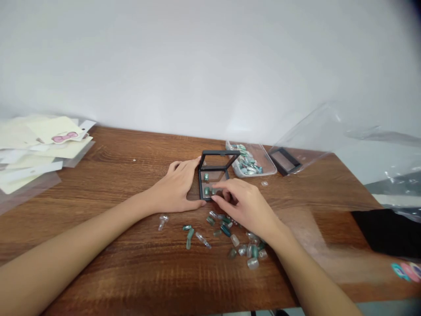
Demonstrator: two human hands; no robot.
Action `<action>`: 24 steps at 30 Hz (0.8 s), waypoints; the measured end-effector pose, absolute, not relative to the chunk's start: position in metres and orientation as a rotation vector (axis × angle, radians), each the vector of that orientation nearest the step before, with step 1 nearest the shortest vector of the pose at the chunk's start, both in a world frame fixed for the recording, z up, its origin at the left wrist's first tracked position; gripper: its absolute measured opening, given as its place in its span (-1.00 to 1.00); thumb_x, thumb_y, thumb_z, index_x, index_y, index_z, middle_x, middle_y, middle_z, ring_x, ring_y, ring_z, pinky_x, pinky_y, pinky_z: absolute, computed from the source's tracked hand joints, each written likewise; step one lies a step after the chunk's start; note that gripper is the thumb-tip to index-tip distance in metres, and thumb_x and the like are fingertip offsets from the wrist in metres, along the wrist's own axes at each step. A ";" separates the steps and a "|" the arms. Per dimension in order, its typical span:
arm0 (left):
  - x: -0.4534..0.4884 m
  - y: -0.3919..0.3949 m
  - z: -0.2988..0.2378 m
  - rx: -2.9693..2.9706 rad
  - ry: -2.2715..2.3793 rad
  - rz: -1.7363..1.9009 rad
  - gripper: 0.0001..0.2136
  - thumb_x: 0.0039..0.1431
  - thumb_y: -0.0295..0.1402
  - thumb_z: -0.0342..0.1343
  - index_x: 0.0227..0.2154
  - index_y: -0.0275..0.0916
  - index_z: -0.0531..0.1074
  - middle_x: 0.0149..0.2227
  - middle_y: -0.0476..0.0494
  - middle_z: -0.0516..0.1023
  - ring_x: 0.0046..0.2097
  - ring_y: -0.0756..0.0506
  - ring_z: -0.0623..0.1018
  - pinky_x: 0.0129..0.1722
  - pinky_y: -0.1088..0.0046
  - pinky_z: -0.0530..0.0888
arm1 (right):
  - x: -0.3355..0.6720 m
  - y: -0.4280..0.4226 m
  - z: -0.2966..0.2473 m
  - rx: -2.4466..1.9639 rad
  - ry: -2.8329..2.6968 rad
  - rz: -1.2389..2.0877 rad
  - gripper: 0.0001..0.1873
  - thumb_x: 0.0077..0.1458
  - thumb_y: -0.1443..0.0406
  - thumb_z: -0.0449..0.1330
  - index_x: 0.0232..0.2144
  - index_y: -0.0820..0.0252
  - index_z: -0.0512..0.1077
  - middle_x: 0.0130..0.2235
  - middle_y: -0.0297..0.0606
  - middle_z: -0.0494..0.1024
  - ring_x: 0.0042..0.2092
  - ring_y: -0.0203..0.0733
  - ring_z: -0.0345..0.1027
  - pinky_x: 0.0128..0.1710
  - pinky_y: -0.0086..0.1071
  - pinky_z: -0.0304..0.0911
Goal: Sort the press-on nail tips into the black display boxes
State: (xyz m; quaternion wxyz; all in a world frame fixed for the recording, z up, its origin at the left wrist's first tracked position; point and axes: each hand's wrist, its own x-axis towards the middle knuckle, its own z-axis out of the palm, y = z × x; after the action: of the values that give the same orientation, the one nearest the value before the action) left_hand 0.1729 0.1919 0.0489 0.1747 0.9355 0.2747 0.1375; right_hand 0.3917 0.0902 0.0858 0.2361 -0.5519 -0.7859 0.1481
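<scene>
A black-framed clear display box [201, 186] lies on the wooden table with its hinged lid [219, 153] standing open. My left hand [176, 188] grips its left side between fingers and thumb. Small teal press-on nails [206, 189] lie inside it. My right hand [240, 204] is over the box's near edge, its fingertips pinched together among those nails; whatever they hold is hidden. Loose teal and clear press-on nails [225, 230] are scattered just below both hands.
Behind the box stands a clear plastic tub of nails [263, 169], with a second black frame [284, 161] to its right. A clear plastic bag [312, 136] spreads over the right side. Papers and cards with pink bows [64, 137] are piled at the left table edge.
</scene>
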 end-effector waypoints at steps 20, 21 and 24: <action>0.171 0.193 0.048 2.655 0.742 0.438 0.08 0.09 0.18 0.17 0.42 -0.25 -0.32 0.36 -0.49 0.15 0.35 -0.45 0.22 0.29 -0.13 0.11 | 0.354 0.068 0.076 -1.125 -2.613 0.348 -0.87 0.30 0.29 0.20 -0.31 0.19 0.51 -0.32 -0.31 0.54 -0.29 -0.22 0.39 -0.20 -0.35 0.29; 0.172 0.193 0.047 2.658 0.743 0.440 0.08 0.09 0.17 0.17 0.42 -0.26 -0.32 0.36 -0.50 0.16 0.34 -0.45 0.22 0.29 -0.13 0.12 | 0.354 0.068 0.076 -1.130 -2.608 0.341 -0.86 0.30 0.30 0.19 -0.33 0.19 0.50 -0.33 -0.31 0.53 -0.29 -0.22 0.39 -0.21 -0.36 0.29; 0.172 0.193 0.047 2.650 0.750 0.446 0.07 0.10 0.14 0.18 0.42 -0.27 -0.33 0.35 -0.51 0.17 0.34 -0.45 0.23 0.28 -0.13 0.12 | 0.354 0.069 0.076 -1.131 -2.604 0.311 -0.83 0.31 0.30 0.17 -0.34 0.19 0.49 -0.31 -0.29 0.52 -0.28 -0.22 0.38 -0.22 -0.35 0.29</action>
State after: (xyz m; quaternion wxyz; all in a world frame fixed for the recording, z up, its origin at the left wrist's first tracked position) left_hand 0.1717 0.1932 0.0467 0.1751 0.9352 0.2645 0.1574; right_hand 0.3544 0.0693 0.0763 0.1421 -0.3920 -0.9025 0.1079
